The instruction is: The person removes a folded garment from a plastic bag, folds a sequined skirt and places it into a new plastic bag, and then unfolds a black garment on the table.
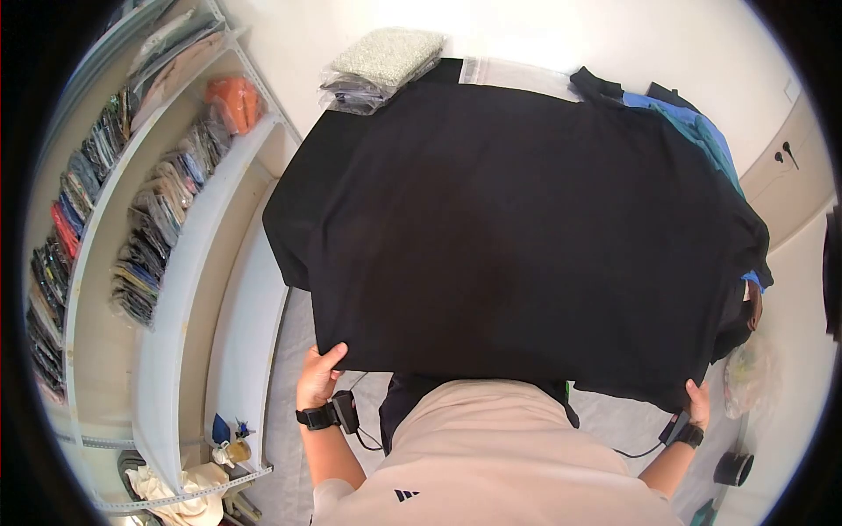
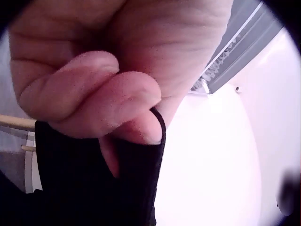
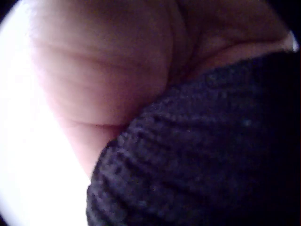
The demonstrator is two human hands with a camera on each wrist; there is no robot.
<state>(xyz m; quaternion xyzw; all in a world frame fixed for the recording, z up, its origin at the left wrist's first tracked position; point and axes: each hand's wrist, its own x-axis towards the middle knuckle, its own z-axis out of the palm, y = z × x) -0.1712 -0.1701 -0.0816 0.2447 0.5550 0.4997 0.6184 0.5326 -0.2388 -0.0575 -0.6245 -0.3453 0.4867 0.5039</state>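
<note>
A wide black garment (image 1: 526,237) is spread out in front of me, its near edge close to my waist. My left hand (image 1: 320,375) pinches its near left corner, thumb on top in the head view. In the left wrist view, curled fingers (image 2: 108,101) hold the thin black hem (image 2: 157,183). At the near right corner, my right hand (image 1: 697,403) grips the cloth with the thumb over it. Dark, ribbed-looking fabric (image 3: 202,146) lies against the palm in the right wrist view and hides the fingers.
A bagged pale knit item (image 1: 386,57) sits on dark folded cloth at the back left. Blue and teal clothes (image 1: 693,131) lie at the back right. Shelves (image 1: 189,289) of bagged garments line the left. Clear plastic (image 1: 745,377) stands beyond my right hand.
</note>
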